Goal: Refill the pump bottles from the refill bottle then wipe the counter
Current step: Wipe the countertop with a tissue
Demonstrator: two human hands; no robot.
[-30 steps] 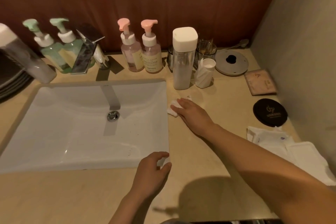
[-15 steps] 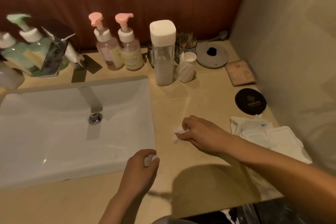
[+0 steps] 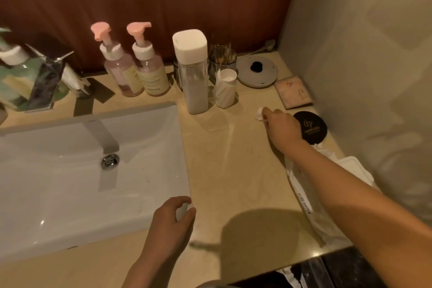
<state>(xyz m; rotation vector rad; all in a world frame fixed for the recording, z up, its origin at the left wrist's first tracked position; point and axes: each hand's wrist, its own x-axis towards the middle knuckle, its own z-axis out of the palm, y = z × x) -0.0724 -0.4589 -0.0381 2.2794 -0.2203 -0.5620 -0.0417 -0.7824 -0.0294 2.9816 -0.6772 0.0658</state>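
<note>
My right hand (image 3: 281,130) pinches a small crumpled white tissue (image 3: 260,114) and holds it down on the beige counter (image 3: 224,170), just left of a black round case. My left hand (image 3: 171,222) rests on the front right corner of the white sink (image 3: 70,170), fingers curled over its rim. Two pink-topped pump bottles (image 3: 121,63) (image 3: 149,65) stand at the back by the wall. Right of them stands the tall clear refill bottle (image 3: 194,72) with a white cap. Green pump bottles (image 3: 14,70) show partly at the far left.
A small white cup (image 3: 226,87) stands beside the refill bottle, with glass jars behind. A grey round lid (image 3: 257,72), a pink packet (image 3: 293,92) and the black case (image 3: 312,127) lie along the right wall. White wipe packs (image 3: 327,182) lie under my right forearm. The tap (image 3: 46,82) stands left.
My right hand slid the tissue from beside the sink rim toward me, then out to the far right near the black case. My left hand stayed on the sink corner.
</note>
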